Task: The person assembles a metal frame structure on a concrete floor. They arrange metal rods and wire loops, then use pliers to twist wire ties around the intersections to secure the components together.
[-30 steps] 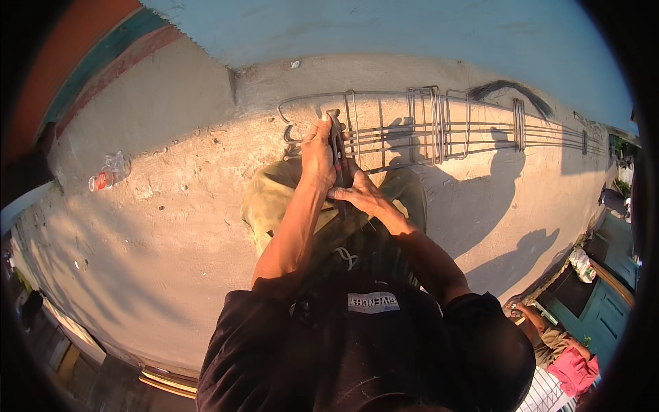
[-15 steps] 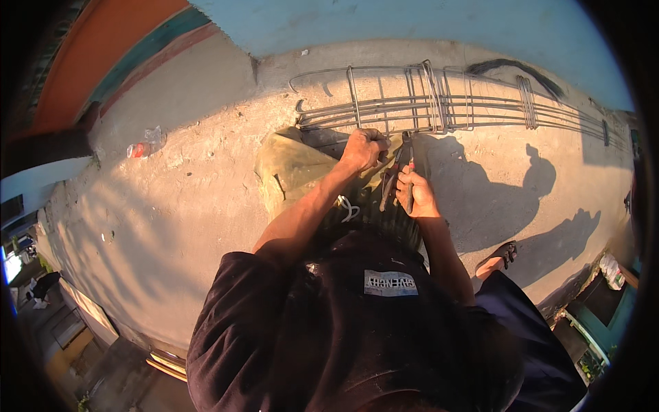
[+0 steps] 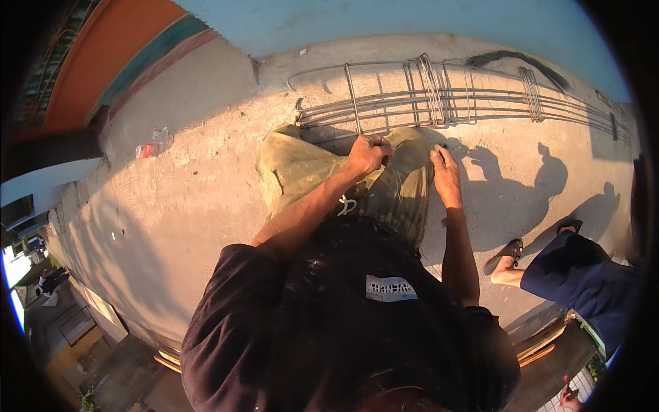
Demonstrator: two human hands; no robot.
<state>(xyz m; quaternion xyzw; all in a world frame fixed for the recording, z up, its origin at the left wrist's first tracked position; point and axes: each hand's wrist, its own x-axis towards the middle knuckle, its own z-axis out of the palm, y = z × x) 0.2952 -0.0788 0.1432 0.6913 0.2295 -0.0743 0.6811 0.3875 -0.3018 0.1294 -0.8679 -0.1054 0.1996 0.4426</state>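
My left hand (image 3: 371,152) is closed in a pinch over my lap, at the near bar of a steel rebar cage (image 3: 398,100). Whatever its fingers hold is too small to make out. My right hand (image 3: 446,180) is apart from it, beside my right knee, with its fingers bent together and pointing at the cage. A small dark spot shows at those fingertips; I cannot tell whether it is a held thing or shadow. No pliers are visible. The cage lies across the ground, with thin upright stirrups (image 3: 431,89) bunched around its long bars.
A bundle of dark wire (image 3: 515,62) lies behind the cage, by a blue wall (image 3: 425,24). Another person's legs (image 3: 570,281) and sandals are at the right. A hand (image 3: 570,397) shows at the lower right. A crumpled plastic bottle (image 3: 152,145) lies on the left.
My right hand has moved right, away from my left hand, and the pliers it held are out of sight. My left hand stays by the cage. The other person's legs have shifted.
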